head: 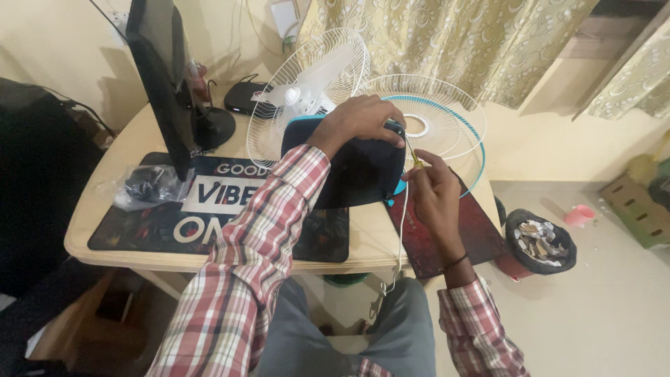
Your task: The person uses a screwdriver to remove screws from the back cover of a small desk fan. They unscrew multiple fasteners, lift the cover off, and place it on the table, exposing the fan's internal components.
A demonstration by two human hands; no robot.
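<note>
Home room, looks like a bedroom or study corner used as a desk space. Patterned yellow curtains [447, 42] hang over cream walls, and a rounded wooden table [118, 164] carries a black monitor [157, 77], a printed desk mat [209, 209] and a small black router-like box [244, 98]. On the tiled floor [614, 300] sit a full waste bin [539, 241], a pink cup [579, 215] and a cardboard box [638, 209].

Screwdriver [417, 158] tip hidden behind fan base [356, 174]
</note>
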